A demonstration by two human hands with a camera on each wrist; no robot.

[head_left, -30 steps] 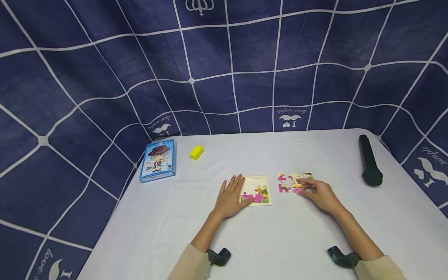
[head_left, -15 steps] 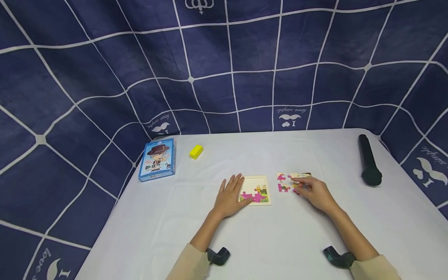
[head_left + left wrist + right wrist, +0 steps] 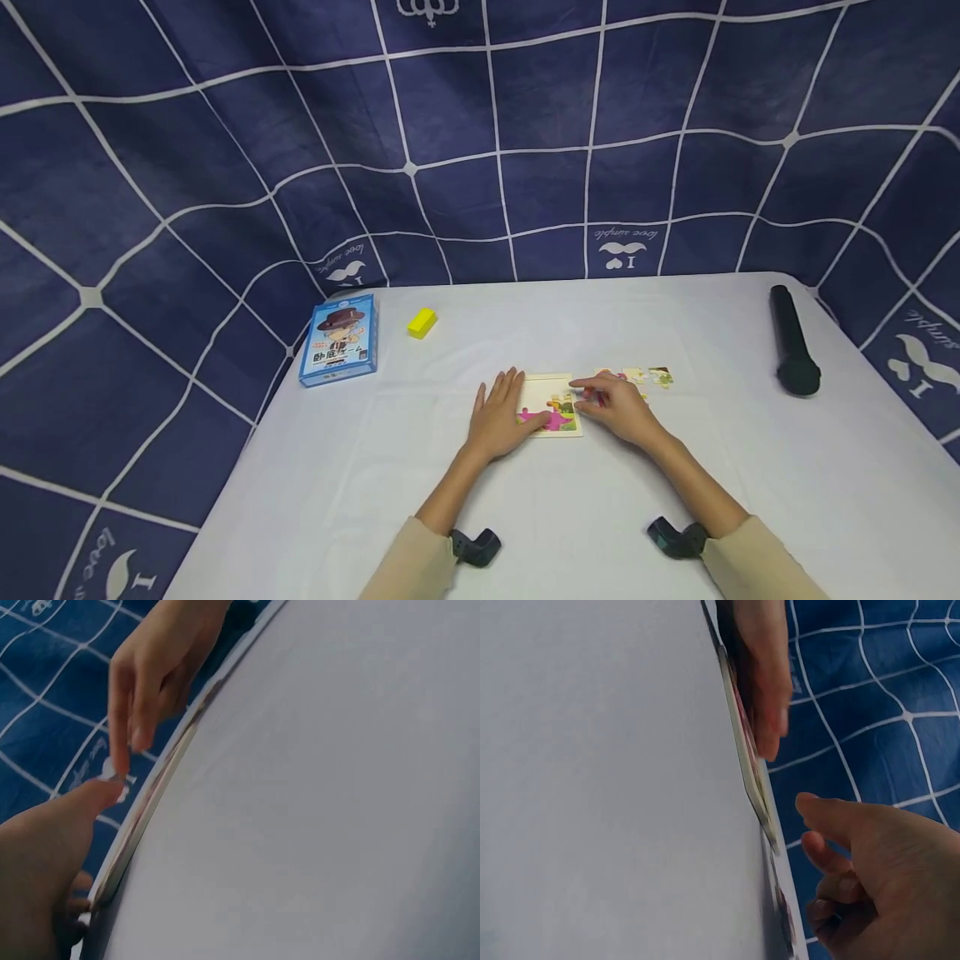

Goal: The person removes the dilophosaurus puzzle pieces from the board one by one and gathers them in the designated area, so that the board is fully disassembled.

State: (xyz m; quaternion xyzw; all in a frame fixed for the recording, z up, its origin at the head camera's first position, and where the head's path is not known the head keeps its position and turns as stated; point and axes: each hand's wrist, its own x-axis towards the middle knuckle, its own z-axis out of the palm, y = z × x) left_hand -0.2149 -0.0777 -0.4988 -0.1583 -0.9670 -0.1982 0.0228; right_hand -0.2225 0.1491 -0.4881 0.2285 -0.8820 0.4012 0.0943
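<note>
My left hand (image 3: pixel 498 421) lies over the left edge of a small square puzzle tray (image 3: pixel 551 377), its fingers straight and its thumb across the lower part. Joined pink, green and yellow pieces (image 3: pixel 557 421) fill the tray's bottom and right side. At the tray's right edge, my right hand (image 3: pixel 618 408) pinches what looks like a small pink puzzle piece, mostly hidden by the fingers. Loose puzzle pieces (image 3: pixel 661 377) lie behind the right hand, partly covered by it. In the right wrist view, the right hand's (image 3: pixel 877 862) thumb and forefinger are near the tray (image 3: pixel 742 757).
A blue card box (image 3: pixel 340 340) stands at the table's back left, with a yellow block (image 3: pixel 422 322) to its right. On the far right lies a black microphone (image 3: pixel 793 342). A dark blue checked curtain (image 3: pixel 540 192) hangs behind the white table (image 3: pixel 450 358).
My right hand has moved left from the loose pieces to the tray's right edge, fingers still bent in a pinch. The left hand stays on the tray, its thumb slightly further right.
</note>
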